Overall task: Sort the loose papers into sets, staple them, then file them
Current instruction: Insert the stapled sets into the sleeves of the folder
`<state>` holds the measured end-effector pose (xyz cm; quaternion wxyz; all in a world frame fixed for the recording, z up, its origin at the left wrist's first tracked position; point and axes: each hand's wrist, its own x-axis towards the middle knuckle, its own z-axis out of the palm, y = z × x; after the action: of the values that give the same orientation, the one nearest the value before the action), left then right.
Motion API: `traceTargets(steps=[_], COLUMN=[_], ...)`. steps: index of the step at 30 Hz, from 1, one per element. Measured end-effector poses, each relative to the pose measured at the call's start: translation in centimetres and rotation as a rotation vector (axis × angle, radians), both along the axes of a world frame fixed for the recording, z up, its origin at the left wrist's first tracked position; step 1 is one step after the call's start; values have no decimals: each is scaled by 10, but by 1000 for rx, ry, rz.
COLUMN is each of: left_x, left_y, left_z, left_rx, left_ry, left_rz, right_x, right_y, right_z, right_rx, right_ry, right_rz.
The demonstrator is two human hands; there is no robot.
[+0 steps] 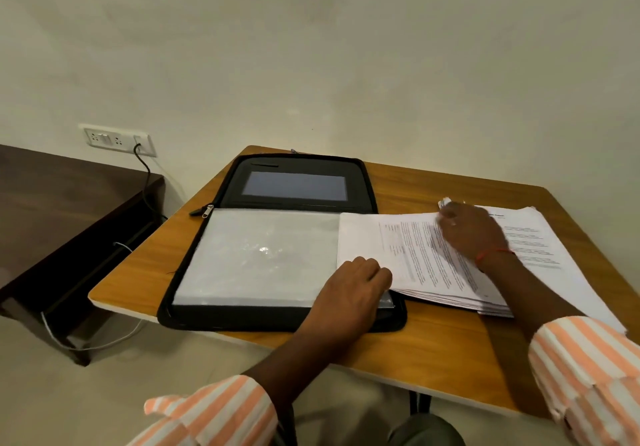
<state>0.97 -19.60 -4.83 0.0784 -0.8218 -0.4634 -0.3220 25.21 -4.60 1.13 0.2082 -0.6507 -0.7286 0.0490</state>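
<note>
A thick stack of printed papers [415, 255] lies on the right of the table, and its left part overlaps an open black zip folder [277, 317]. The folder's top clear sleeve [256, 255] lies flat and shiny. My left hand [346, 293] rests on the folder's near right corner, its fingers curled round the papers' left edge. My right hand [474, 234] lies on top of the stack. Its fingers curl round a small white object [444, 201] at the papers' far edge; I cannot tell what that object is.
The wooden table [433, 352] stands against a pale wall. A dark low cabinet [62, 210] sits to the left, with a cable running from a wall socket [117, 139] down to the floor. The folder's lid [294, 186] lies flat behind the sleeves.
</note>
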Motion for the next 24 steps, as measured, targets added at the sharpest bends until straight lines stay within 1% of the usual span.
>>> traceTargets(steps=[1, 2, 3, 4, 7, 10, 12, 17, 21, 24], left_x=[1, 0, 0, 1, 1, 2, 2, 2, 1, 0], left_y=[0, 0, 0, 0, 0, -1, -1, -4, -7, -7], left_z=[0, -1, -1, -1, 0, 2, 2, 1, 2, 3], left_rx=[1, -1, -3, -7, -33, -51, -73, -134, -136, -137], left_ry=[-6, -14, -23, -31, -38, -38, -48, -97, -108, -116], left_rz=[-5, -4, -4, -8, -12, -13, -7, -10, -25, -28], right_x=[20, 35, 46, 54, 58, 57, 56, 55, 43, 24], right_y=[0, -1, -4, -8, -19, -20, -20, -26, -39, -41], right_z=[0, 1, 1, 0, -1, 0, 3, 1, 3, 5], right_rx=[24, -12, -90, -174, -313, -368, -397, -385, -322, -300], right_ry=[-65, -114, -149, -140, 38, 244, 312, 325, 299, 328], right_rz=[-194, -334, -402, -413, -368, -339, -329, -257, -184, -139])
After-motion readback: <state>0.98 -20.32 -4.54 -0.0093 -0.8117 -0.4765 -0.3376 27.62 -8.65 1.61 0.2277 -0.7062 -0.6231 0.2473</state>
